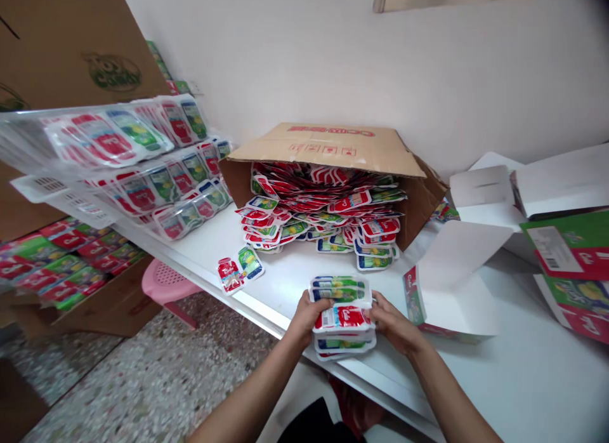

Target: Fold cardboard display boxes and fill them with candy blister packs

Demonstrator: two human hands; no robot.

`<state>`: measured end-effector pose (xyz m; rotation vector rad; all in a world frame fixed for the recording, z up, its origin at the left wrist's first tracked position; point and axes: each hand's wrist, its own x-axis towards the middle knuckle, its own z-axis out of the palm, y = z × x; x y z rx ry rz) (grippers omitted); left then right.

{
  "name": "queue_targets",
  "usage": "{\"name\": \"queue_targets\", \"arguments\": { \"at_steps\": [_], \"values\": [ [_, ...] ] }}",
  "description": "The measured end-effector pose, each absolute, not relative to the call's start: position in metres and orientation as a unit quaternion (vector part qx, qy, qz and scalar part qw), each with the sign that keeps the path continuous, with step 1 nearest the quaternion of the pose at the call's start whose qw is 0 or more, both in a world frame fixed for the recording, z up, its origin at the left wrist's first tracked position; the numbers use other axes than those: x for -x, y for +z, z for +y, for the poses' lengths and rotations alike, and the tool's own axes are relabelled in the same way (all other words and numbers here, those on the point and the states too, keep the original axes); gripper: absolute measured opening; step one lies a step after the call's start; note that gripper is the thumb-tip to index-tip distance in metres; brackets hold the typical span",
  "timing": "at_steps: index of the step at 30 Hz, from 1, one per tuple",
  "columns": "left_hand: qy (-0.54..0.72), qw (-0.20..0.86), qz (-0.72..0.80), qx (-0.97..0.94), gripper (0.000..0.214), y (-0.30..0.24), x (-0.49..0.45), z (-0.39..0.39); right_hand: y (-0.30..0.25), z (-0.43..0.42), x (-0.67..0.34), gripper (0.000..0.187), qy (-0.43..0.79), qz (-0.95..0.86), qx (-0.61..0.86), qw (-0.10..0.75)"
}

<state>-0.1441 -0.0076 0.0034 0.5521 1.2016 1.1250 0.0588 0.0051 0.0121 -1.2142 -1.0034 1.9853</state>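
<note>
Between my two hands is a stack of red and green candy packets (343, 316), held at the table's front edge. My left hand (307, 316) closes on the stack's left side, thumb lying over the top packets. On the right side my right hand (390, 322) grips the same stack, its fingertips partly hidden by it. Beyond the hands, a cardboard box (323, 141) lies on its side with a heap of loose packets (328, 208) spilling from its mouth. Two loose packets, a red one (231, 275) and a green one (250, 263), lie left of the stack.
An open white display carton (457, 297) sits right of my hands, with more printed cartons (571, 259) beyond. Tiered clear trays of packets (162, 183) stand at the left. A pink stool (171, 283) and a box of packed cartons (71, 259) are below the table.
</note>
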Motion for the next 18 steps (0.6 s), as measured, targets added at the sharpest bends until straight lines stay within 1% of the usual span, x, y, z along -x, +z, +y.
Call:
{"name": "queue_targets", "arguments": {
  "at_steps": [5, 9, 11, 15, 17, 18],
  "values": [
    [0.508, 0.625, 0.542, -0.241, 0.049, -0.001, 0.138, -0.019, 0.01, -0.004, -0.048, 0.055, 0.746, -0.331, 0.468, 0.338],
    [0.501, 0.653, 0.506, -0.257, 0.049, 0.024, 0.126, -0.025, 0.035, -0.017, -0.055, 0.062, 0.684, -0.358, 0.516, 0.372],
    [0.501, 0.661, 0.474, -0.295, 0.05, 0.046, 0.107, -0.02, 0.058, -0.019, -0.078, 0.065, 0.639, -0.404, 0.526, 0.39],
    [0.527, 0.651, 0.397, -0.375, 0.062, 0.079, 0.035, 0.015, 0.097, -0.004, -0.156, 0.07, 0.557, -0.433, 0.556, 0.44],
    [0.508, 0.637, 0.406, -0.414, 0.063, 0.081, -0.007, 0.037, 0.101, 0.01, -0.198, 0.068, 0.552, -0.416, 0.565, 0.451],
    [0.488, 0.619, 0.435, -0.436, 0.062, 0.079, -0.026, 0.047, 0.099, 0.016, -0.215, 0.065, 0.558, -0.408, 0.567, 0.447]
  ]
}}
